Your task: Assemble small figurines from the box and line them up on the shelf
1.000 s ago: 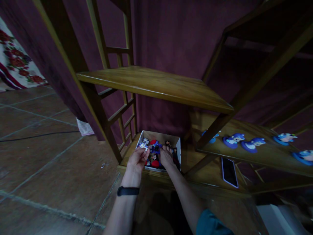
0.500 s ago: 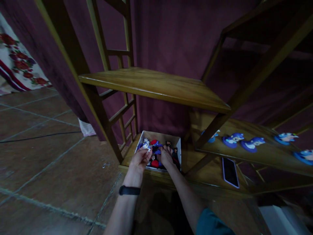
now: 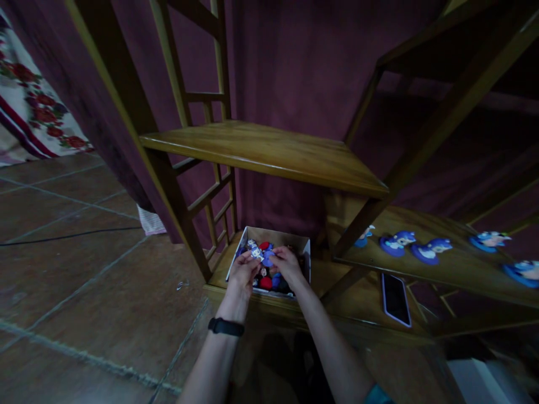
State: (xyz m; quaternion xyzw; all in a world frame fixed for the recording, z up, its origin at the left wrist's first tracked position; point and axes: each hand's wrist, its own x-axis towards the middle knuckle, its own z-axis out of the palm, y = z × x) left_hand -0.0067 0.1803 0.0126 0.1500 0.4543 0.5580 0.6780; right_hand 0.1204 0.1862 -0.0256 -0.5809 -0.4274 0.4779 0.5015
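a small white-and-purple figurine [image 3: 256, 253] — and beside it a flat purple disc [image 3: 268, 259] — both held over an open box [image 3: 295, 240].

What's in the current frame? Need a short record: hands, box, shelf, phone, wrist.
left hand: pinches a small white-and-purple figure
right hand: fingers on a purple disc, close beside the figure
box: open, under the hands; red, blue and black pieces inside
shelf: at right; five toy figures in view, one partly behind a post
phone: on the bottom board, right of the box, screen dark
wrist: black band on the left
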